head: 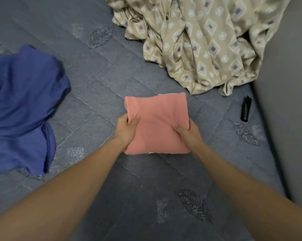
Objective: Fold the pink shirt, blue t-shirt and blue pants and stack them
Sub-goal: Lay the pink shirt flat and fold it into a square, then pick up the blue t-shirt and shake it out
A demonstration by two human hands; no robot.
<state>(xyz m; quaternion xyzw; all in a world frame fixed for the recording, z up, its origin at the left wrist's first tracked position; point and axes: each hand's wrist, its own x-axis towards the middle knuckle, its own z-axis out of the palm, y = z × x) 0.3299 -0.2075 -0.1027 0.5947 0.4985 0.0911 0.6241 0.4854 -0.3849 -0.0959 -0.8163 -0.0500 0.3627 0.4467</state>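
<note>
The pink shirt [157, 122] is folded into a compact square in the middle of the view, over the grey quilted bed. My left hand [126, 130] grips its left edge, thumb on top. My right hand [188, 132] grips its right edge the same way. A heap of blue cloth [23, 105] lies unfolded and rumpled at the left; I cannot tell which blue garment it is, or whether it is both.
A crumpled beige patterned sheet [199, 42] fills the far right of the grey quilted bed [98, 84]. A small black object [245, 108] lies by the right side, next to a plain grey wall or panel [289, 84].
</note>
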